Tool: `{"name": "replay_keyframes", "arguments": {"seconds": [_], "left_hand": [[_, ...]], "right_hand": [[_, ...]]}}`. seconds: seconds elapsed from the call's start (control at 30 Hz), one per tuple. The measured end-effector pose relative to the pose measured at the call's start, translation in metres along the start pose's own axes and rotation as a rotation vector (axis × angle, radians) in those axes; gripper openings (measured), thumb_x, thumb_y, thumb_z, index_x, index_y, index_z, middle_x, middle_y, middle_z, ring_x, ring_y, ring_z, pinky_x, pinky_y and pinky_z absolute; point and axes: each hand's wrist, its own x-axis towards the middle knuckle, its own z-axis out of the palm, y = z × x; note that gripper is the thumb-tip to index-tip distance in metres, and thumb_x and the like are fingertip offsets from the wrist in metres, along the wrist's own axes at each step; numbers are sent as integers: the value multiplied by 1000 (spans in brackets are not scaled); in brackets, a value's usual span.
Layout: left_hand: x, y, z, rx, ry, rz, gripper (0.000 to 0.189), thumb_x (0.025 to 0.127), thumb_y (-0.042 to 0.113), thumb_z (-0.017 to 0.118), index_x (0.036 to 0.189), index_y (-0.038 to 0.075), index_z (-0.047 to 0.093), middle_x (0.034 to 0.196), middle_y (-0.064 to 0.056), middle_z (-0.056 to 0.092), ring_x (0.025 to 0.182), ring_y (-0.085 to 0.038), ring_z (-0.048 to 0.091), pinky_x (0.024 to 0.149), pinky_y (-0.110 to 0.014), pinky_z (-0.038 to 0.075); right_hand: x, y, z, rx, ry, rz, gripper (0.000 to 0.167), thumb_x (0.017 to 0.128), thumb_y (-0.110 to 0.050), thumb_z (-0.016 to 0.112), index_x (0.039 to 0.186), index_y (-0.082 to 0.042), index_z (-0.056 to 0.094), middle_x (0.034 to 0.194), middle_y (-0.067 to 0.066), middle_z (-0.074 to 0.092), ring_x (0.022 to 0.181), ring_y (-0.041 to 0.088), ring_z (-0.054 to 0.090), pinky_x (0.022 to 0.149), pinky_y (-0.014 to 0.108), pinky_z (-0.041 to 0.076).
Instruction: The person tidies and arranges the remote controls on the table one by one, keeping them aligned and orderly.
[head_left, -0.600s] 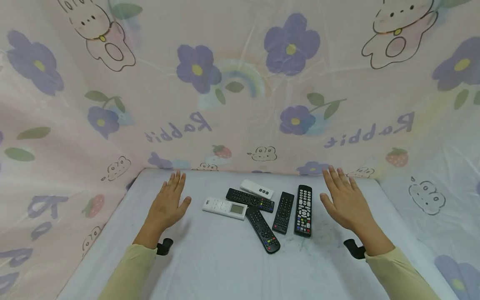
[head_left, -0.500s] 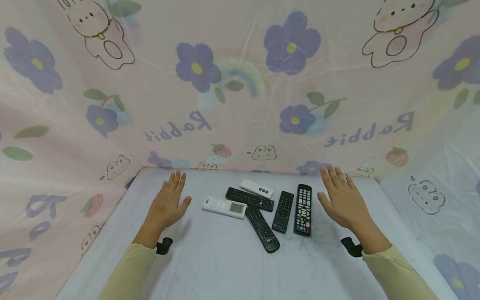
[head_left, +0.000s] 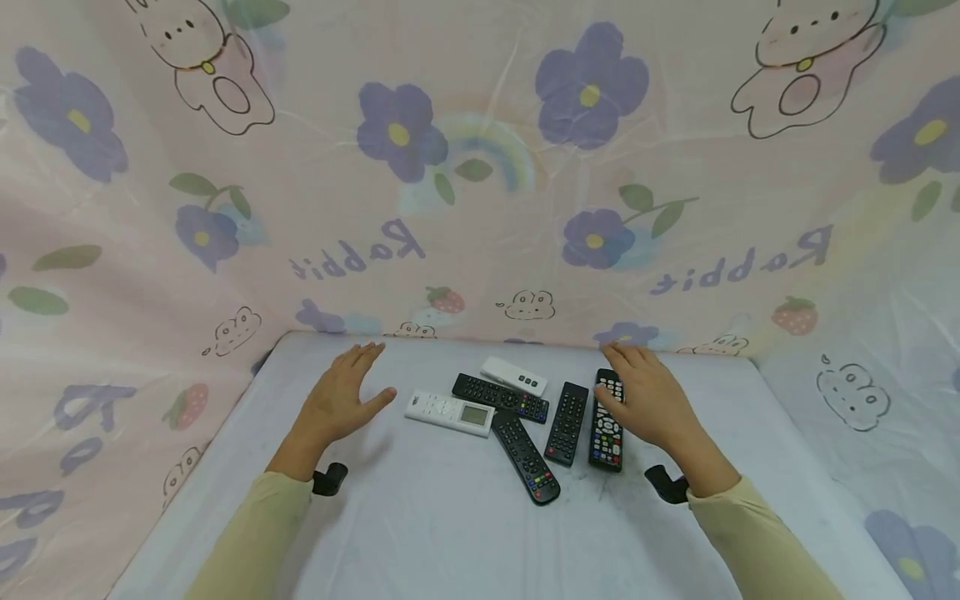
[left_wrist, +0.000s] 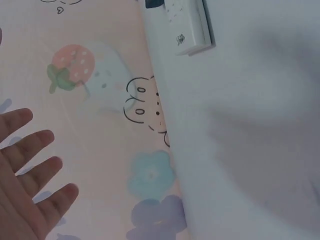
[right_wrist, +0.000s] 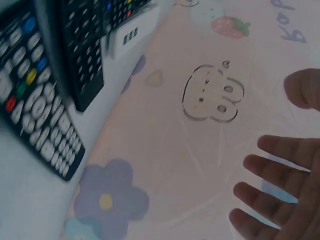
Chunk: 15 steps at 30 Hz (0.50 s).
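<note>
- My left hand point(head_left: 335, 398) is floating over the left part of the white table point(head_left: 420, 533). Its fingers are spreading, its thumb is pointing off to the side, and it is holding nothing.
- The white remote with a little screen point(head_left: 442, 412) is lying nearest to that hand, just past my thumb, without touching it.
- My right hand point(head_left: 651, 398) is hovering near the big black remote with white buttons point(head_left: 606, 450) and hiding part of it in the head view. These fingers are spreading with gaps between them, and they are gripping nothing.
- The slim black remote point(head_left: 567, 423) is lying just to the left of the big black remote, almost side by side with it.
- The slanting black remote point(head_left: 527, 460) is lying closest to me, and its far end is pointing at the white remote with a screen. I am not able to tell if those 2 are touching.
- The sideways black remote point(head_left: 487, 393) is resting between the 2 white remotes.
- The small white remote point(head_left: 513, 376) is sitting behind it, showing 3 dark buttons.
- A pink cloth point(head_left: 480, 242) is hanging behind the table, showing purple flowers, strawberries, bunnies and a rainbow.
- I am wearing yellow sleeves point(head_left: 243, 542).
</note>
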Motion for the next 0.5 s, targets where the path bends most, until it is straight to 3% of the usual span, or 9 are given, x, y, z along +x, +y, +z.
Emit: {"name": "replay_keyframes", "arguments": {"seconds": [0.27, 0.4, 0.5], "left_hand": [[9, -3, 8, -251, -69, -53, 69, 89, 47, 65, 144, 14, 41, 146, -8, 44, 126, -32, 50, 99, -54, 44], [12, -6, 15, -350, -92, -57, 58, 89, 40, 67, 137, 13, 49, 138, -8, 52, 116, -29, 57, 95, -50, 48], [15, -8, 20, -367, -95, -74, 48, 89, 37, 68, 130, 16, 56, 132, -5, 58, 110, -25, 61, 91, -46, 51]], "right_hand": [[16, -31, 18, 288, 59, 5, 49, 85, -30, 70, 127, -7, 59, 124, 14, 60, 117, 34, 54, 95, 53, 47], [23, -44, 30, 361, 52, -2, 47, 85, -28, 71, 125, -7, 60, 119, 10, 62, 107, 29, 60, 89, 47, 51], [28, -53, 39, 399, 39, -8, 46, 84, -28, 72, 123, -7, 60, 116, 10, 64, 101, 28, 62, 85, 44, 53]]}}
